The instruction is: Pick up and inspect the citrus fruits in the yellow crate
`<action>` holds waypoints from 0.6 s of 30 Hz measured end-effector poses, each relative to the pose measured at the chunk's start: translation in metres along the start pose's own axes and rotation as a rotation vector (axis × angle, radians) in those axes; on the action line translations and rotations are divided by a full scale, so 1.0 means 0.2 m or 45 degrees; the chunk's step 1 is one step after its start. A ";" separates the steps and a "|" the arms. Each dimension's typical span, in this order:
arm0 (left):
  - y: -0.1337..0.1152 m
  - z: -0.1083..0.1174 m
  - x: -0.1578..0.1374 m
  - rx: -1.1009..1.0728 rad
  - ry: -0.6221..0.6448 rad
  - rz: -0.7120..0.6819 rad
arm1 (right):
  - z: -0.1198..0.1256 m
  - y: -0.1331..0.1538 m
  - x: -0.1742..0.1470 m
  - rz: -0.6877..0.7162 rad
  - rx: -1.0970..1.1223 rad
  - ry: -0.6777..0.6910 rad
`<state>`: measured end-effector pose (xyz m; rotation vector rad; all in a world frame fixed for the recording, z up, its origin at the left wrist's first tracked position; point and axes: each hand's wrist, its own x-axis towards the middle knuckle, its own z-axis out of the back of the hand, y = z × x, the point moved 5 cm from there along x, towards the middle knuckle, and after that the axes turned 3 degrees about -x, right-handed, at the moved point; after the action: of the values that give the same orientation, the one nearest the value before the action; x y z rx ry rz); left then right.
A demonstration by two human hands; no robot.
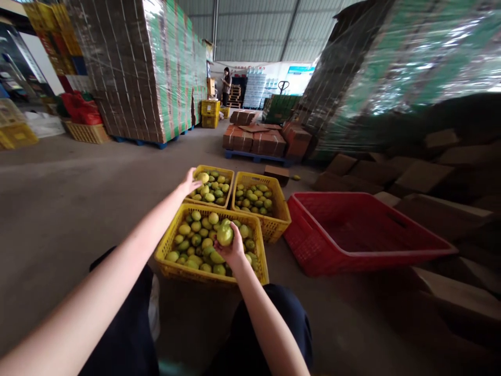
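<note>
My right hand [231,248] is wrapped round a greenish-yellow lemon [224,234], held above the large near yellow crate [211,278], which is filled with green and yellow lemons. Stretched out to the far left crate [192,200], my left hand [189,184] has its fingers apart at the crate's left side. Right beside those fingers is a yellow lemon [202,178]; whether they touch it I cannot tell. A third yellow crate [279,216], at the far right of the group, also holds green and yellow lemons.
A red crate [313,256] stands to the right, near a heap of cardboard boxes [407,172]. Ahead, bundled cardboard [268,143] lies on a blue pallet [254,156]. Tall wrapped stacks [129,73] rise on both sides. A person [226,86] stands far back.
</note>
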<state>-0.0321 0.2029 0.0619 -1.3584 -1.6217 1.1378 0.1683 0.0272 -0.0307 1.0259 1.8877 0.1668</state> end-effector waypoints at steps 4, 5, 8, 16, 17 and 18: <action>-0.10 0.09 -0.07 0.208 -0.033 0.025 | 0.05 0.03 0.01 0.021 0.032 -0.020; -0.06 0.12 -0.14 0.321 0.023 0.094 | 0.06 0.03 0.01 0.026 0.032 -0.013; 0.14 0.25 -0.38 0.583 0.188 0.289 | 0.08 0.02 0.02 0.018 0.026 -0.016; 0.55 0.37 -0.64 1.338 0.721 0.589 | 0.17 -0.07 0.14 0.074 -0.087 -0.213; 0.57 0.37 -0.65 1.438 0.781 0.584 | 0.18 -0.08 0.15 0.099 -0.111 -0.239; 0.59 0.38 -0.66 1.538 0.834 0.571 | 0.20 -0.09 0.16 0.127 -0.134 -0.259</action>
<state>-0.0369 0.0671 -0.0729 -1.0343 -0.0262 1.3466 0.1824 0.0281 -0.0827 1.0259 1.6286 0.2098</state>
